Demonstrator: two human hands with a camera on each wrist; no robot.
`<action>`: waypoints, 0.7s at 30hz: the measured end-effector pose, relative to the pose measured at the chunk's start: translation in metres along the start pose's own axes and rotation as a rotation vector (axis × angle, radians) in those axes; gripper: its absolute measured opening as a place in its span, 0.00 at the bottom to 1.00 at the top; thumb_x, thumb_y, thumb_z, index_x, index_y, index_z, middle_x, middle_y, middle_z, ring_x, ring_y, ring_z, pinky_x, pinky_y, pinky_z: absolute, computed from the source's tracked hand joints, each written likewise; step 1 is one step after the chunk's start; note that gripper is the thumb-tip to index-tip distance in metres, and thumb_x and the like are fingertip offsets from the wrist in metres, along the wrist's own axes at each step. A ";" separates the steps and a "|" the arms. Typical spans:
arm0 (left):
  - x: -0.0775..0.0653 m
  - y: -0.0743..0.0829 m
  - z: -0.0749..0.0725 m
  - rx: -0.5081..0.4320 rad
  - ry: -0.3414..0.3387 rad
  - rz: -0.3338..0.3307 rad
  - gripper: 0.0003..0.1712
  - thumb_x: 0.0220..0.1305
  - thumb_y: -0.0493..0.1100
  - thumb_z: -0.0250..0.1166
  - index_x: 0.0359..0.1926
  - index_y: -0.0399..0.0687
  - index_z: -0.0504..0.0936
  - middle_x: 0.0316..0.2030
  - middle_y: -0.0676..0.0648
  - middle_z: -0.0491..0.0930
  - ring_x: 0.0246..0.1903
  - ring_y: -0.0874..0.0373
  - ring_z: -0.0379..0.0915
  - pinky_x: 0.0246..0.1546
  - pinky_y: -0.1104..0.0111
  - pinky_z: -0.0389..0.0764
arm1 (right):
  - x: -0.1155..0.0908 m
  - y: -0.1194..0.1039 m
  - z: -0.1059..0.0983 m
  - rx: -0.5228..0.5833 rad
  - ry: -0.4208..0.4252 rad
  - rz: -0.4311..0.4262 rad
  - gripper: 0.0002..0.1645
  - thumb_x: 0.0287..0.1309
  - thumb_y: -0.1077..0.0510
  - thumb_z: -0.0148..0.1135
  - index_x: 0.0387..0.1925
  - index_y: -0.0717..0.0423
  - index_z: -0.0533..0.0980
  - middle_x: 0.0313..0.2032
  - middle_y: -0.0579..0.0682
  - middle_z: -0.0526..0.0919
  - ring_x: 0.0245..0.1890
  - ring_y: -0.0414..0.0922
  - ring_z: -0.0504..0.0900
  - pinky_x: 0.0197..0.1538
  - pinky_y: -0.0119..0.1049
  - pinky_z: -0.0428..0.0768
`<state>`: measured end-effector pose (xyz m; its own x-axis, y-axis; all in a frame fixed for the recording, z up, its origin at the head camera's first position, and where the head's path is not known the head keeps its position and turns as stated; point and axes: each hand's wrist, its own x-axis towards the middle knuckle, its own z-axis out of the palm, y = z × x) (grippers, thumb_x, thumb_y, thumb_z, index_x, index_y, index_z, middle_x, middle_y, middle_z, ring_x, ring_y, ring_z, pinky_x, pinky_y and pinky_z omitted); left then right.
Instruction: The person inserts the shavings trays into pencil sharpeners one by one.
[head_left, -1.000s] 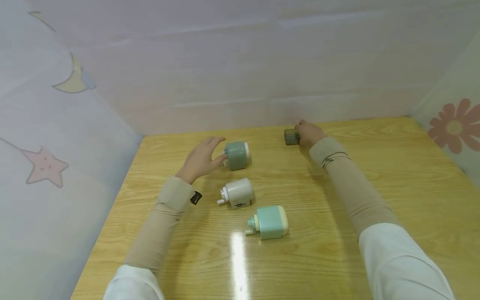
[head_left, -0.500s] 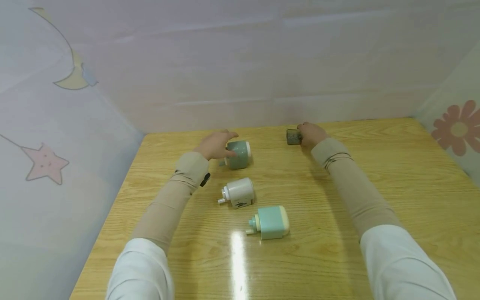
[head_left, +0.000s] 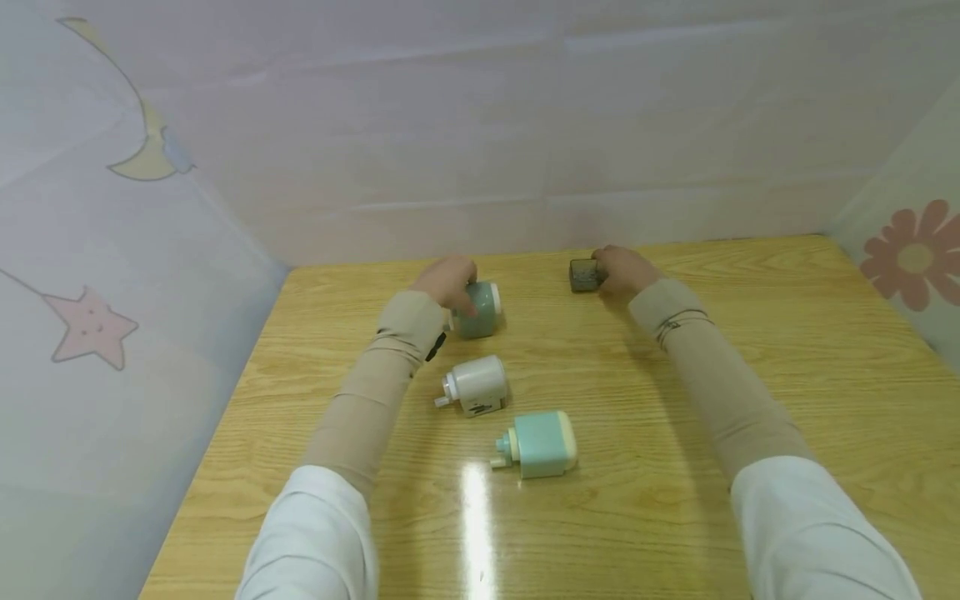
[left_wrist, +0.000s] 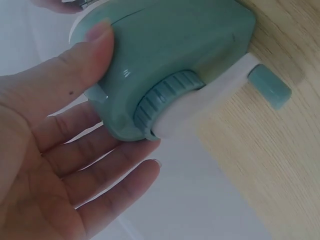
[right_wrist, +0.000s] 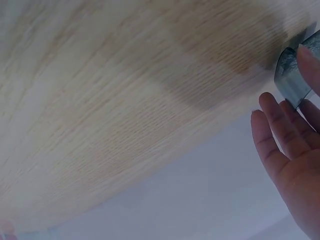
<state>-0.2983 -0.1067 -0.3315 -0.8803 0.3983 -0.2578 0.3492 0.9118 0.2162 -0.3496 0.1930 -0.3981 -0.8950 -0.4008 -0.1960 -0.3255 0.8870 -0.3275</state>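
Note:
My left hand (head_left: 448, 283) grips a dark green hand-crank pencil sharpener (head_left: 482, 308) that lies on its side at the back of the table. In the left wrist view, the thumb presses on the body of that sharpener (left_wrist: 170, 55) and the fingers lie around its other side; its crank handle (left_wrist: 270, 86) points away from the palm. Farther right, my right hand (head_left: 626, 271) pinches a small smoky see-through box (head_left: 582, 275), like a shavings drawer. The right wrist view shows only part of this box (right_wrist: 292, 80), between thumb and fingers, close to the table.
Two more crank sharpeners lie on the wooden table (head_left: 750, 358): a grey-white one (head_left: 481, 385) nearer than the green one, and a mint one with cream ends (head_left: 543, 445) nearer still. A pale wall covering (head_left: 480, 150) rises right behind the table's back edge.
My left hand has moved right and come around the dark green sharpener, gripping it now. My right hand still holds the small box in nearly the same place.

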 end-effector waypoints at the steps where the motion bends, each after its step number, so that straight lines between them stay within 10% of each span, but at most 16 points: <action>1: 0.000 0.001 -0.001 0.003 -0.003 -0.004 0.24 0.43 0.42 0.74 0.42 0.38 0.78 0.40 0.46 0.78 0.38 0.54 0.72 0.39 0.65 0.75 | 0.000 0.001 0.001 0.008 0.001 -0.007 0.42 0.47 0.68 0.64 0.61 0.74 0.56 0.57 0.72 0.62 0.55 0.65 0.64 0.56 0.55 0.65; 21: -0.001 0.005 -0.004 0.026 -0.006 -0.064 0.23 0.44 0.41 0.74 0.41 0.39 0.77 0.38 0.46 0.77 0.37 0.55 0.72 0.39 0.65 0.75 | 0.000 -0.014 0.002 -0.090 0.001 -0.134 0.40 0.46 0.64 0.68 0.60 0.69 0.62 0.56 0.67 0.67 0.55 0.62 0.66 0.55 0.55 0.66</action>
<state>-0.2970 -0.1024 -0.3268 -0.8991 0.3397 -0.2761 0.3008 0.9377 0.1742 -0.3447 0.1798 -0.3958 -0.8421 -0.5165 -0.1551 -0.4678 0.8428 -0.2663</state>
